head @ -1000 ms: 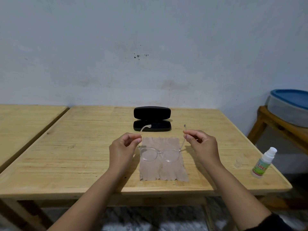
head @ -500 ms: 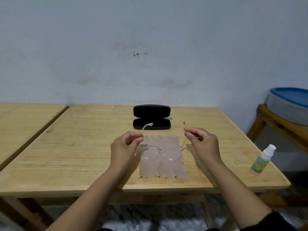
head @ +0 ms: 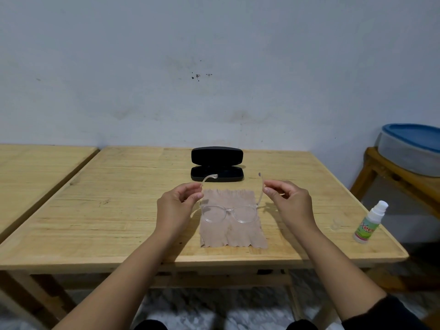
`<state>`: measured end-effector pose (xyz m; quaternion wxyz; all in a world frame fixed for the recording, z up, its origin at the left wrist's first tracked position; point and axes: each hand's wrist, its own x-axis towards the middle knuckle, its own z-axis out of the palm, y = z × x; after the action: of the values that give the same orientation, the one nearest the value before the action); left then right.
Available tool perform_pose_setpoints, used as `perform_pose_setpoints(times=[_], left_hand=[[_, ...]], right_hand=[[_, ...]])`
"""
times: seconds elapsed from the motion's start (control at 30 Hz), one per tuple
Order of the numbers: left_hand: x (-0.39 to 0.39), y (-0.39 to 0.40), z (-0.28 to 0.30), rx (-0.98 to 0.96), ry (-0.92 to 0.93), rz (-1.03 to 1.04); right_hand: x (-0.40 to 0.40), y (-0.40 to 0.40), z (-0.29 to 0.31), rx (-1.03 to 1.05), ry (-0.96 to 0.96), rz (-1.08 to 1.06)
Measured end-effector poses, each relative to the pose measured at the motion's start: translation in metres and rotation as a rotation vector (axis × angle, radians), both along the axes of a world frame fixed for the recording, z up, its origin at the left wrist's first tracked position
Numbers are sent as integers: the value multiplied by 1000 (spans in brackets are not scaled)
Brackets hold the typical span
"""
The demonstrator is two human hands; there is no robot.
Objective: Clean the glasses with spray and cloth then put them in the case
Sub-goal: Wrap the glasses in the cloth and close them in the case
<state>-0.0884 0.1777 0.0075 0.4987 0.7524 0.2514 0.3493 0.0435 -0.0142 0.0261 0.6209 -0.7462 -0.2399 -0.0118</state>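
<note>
Clear-framed glasses hover just over a tan cleaning cloth spread on the wooden table. My left hand pinches the left temple arm and my right hand pinches the right one, with both arms unfolded and pointing away from me. A black glasses case lies open behind the cloth, its lid standing up. The small white spray bottle with a green label stands near the table's right edge, well right of my right hand.
A small clear cap lies left of the spray bottle. A second wooden table adjoins on the left. A grey tub with a blue lid rests on a wooden stand at the right. A wall runs behind the table.
Both hands keep their hold on the temple arms. The glasses have barely moved over the cloth; the view has shifted slightly.
</note>
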Motion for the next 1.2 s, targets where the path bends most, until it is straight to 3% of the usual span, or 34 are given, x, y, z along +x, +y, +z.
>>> perform_pose_setpoints(times=[0.2,0.3,0.5,0.67,0.9,1.2], left_hand=[[-12,-1,3,-1,-13,45],[-32,-2,0,88,52,37],[-64,-10,-11,338,299,-348],[-58,-8,-14,547,316,-424],[-49,-19,-13,598,327,-263],[-23,-31,2,289,195,143]], right_hand=[[-6,-9,-3,-53,-5,-65],[-16,-21,-11,-130,14,-25],[-26,-41,-21,-574,-75,279],[-26,-38,-15,-710,-173,375],[-32,-27,-19,-657,-181,286],[-28,-2,-18,-247,131,-53]])
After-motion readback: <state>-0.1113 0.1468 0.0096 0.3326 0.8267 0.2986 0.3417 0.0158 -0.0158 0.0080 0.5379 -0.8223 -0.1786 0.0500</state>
